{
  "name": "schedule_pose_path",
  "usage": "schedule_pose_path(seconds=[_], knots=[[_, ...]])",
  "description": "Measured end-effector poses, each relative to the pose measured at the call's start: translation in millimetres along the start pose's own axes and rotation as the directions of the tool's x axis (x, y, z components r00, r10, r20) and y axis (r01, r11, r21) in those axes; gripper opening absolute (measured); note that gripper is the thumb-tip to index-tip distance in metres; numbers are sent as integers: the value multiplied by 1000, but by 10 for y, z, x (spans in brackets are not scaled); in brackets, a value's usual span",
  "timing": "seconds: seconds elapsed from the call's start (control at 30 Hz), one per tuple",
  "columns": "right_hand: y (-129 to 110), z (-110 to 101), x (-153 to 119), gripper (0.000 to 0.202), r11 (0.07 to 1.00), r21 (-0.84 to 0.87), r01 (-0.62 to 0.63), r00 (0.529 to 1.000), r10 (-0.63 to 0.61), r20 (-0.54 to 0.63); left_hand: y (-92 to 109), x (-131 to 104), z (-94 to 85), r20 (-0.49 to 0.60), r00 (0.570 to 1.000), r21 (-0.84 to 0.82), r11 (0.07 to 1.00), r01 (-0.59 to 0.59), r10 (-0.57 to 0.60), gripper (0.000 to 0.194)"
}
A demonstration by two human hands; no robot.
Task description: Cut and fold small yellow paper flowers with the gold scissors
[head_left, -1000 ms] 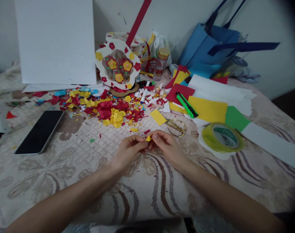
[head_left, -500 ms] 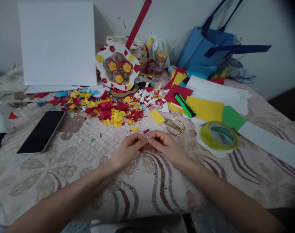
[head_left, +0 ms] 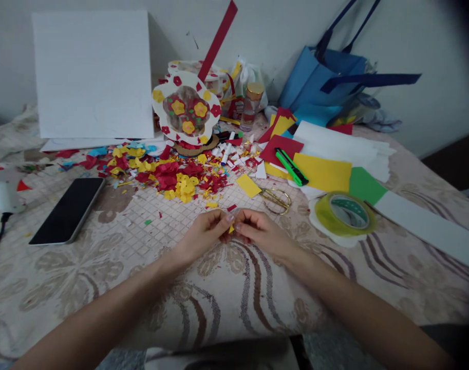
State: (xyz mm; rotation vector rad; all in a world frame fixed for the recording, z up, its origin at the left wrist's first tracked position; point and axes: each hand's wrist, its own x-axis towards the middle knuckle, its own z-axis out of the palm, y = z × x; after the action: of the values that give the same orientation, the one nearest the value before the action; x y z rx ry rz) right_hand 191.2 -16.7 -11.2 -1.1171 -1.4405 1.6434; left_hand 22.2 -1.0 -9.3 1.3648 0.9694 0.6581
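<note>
My left hand (head_left: 208, 229) and my right hand (head_left: 262, 229) meet over the front middle of the table. Between their pinched fingertips is a small yellow paper piece (head_left: 231, 228), mostly hidden by the fingers. Just beyond my right hand lie gold-handled scissors (head_left: 276, 200), their blades by a yellow paper rectangle (head_left: 248, 185). A heap of cut paper flowers and scraps, with yellow flowers (head_left: 185, 188) and red ones (head_left: 167, 177), spreads beyond my left hand. Behind it stands a flower-shaped white paper frame (head_left: 160, 114) decorated with red and yellow flowers.
To the left are a phone (head_left: 67, 211) and a white glue gun (head_left: 6, 190) with its cord. On the right lie a roll of tape (head_left: 322, 218), a green cutter knife (head_left: 291, 167) and coloured sheets. A blue bag (head_left: 303, 82) and white board (head_left: 93, 74) stand behind.
More of the yellow paper piece shows below my fingertips, and my fingers have shifted slightly around it. The whole view has moved a little; the table items look unchanged.
</note>
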Motion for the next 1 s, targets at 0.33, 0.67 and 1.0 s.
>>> schedule_pose_path(seconds=[0.33, 0.67, 1.0], knots=[[-147, -661, 30, 8, 495, -868, -45, 859, -424, -287, 23, -22, -2, -105, 990, -225, 972, 69, -95, 26], [-18, -977, 56, 9, 28, -937, -348, 891, -300, -340, -42, 24, -27, -40, 975, -448, 876, 177, -217, 33], [-162, -559, 1, 22, 895, -443, 41, 937, -188, -293, 22, -13, 13, -91, 991, -227, 971, 71, -94, 33]])
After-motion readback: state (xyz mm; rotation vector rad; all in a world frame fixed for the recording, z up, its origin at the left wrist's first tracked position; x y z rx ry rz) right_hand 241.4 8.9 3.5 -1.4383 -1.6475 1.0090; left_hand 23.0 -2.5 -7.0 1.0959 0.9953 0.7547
